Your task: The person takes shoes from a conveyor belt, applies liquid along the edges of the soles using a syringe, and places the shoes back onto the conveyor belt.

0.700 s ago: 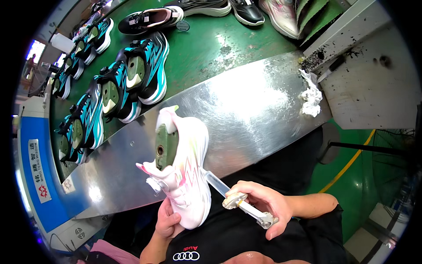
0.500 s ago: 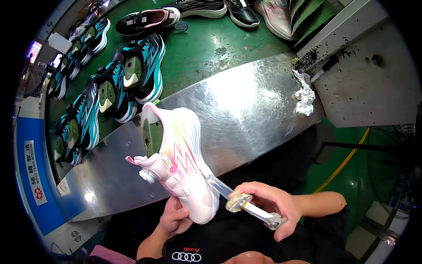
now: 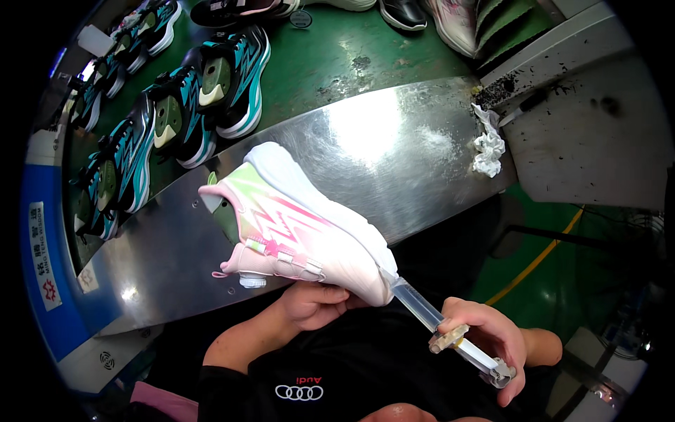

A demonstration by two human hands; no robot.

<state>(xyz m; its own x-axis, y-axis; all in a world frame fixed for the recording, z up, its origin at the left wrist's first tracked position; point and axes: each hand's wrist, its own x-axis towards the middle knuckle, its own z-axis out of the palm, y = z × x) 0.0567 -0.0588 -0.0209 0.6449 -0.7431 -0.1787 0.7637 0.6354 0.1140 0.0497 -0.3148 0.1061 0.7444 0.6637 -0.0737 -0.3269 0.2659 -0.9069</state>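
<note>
A pink and white sneaker (image 3: pixel 337 250) with green heel accents lies tilted on its side in front of me. Its white sole (image 3: pixel 320 193) faces up and away, and a green shoe last (image 3: pixel 228 224) partly shows in its opening. My left hand (image 3: pixel 311 305) grips the shoe from below near the forefoot; some fingers are hidden beneath it. A clear syringe (image 3: pixel 418 307) is in my right hand (image 3: pixel 492 330), fingers around the barrel end and flange, thumb by the plunger end. The syringe's tip meets the seam between sole and upper at the toe.
A shiny metal work surface (image 3: pixel 422 176) lies beyond the shoe. Several black and turquoise sneakers (image 3: pixel 242 84) with lasts inside stand on the green table (image 3: pixel 330 70) at left. Crumpled white tissue (image 3: pixel 487 151) and a dark-handled knife (image 3: pixel 524 105) are at the right, by a metal panel (image 3: pixel 590 148).
The shoe has rolled and turned, its sole now facing more upward and its toe further right. The right hand and syringe moved right, keeping the tip near the sole edge toward the toe.
</note>
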